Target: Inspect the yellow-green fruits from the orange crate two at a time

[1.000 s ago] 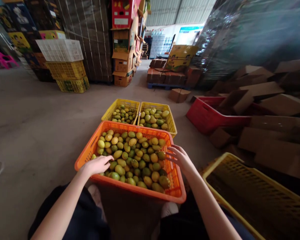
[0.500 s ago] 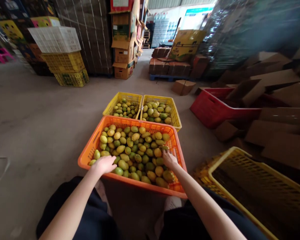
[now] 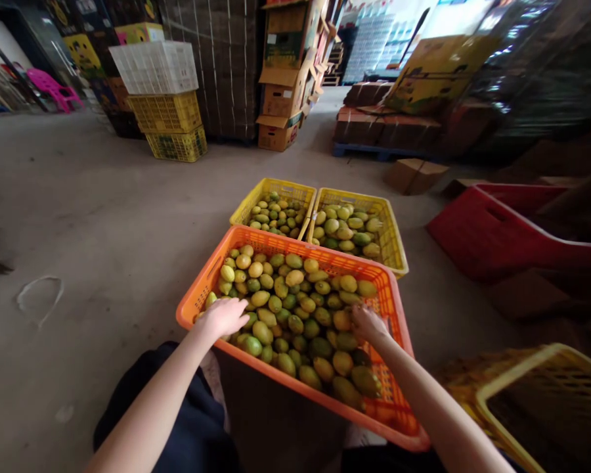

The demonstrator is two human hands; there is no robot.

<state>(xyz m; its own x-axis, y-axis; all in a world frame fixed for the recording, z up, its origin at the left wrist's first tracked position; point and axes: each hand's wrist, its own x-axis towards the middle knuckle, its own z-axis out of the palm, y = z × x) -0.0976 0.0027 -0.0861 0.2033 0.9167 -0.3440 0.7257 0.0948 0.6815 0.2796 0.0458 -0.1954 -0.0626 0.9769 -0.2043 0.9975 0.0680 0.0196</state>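
An orange plastic crate [image 3: 401, 315] stands on the floor in front of me, filled with yellow-green, lemon-like fruits [image 3: 295, 322]. At its left side my left hand [image 3: 224, 316] lies over the fruits, palm down with the fingers stretched out. My right hand [image 3: 368, 322] reaches over the crate's right part, touching the fruits. Its fingers are slightly bent and seem apart, with the tips partly hidden; I see no fruit lifted by it. Just beyond the orange crate are a left yellow crate [image 3: 249, 202] and a right yellow crate [image 3: 393, 230], both holding similar fruits.
On the right lie a red crate [image 3: 467, 230] and a yellow crate [image 3: 492, 394]. Stacked crates [image 3: 165, 112] and cardboard boxes [image 3: 278, 98] stand farther back. A pallet with boxes [image 3: 384, 131] is at the back right. A pale loop [image 3: 42, 295] lies on the floor left.
The view has turned left, so the surroundings appear farther right. The orange crate appears more tilted in view, its near right corner lower. Both hands stay over the same parts of the fruit.
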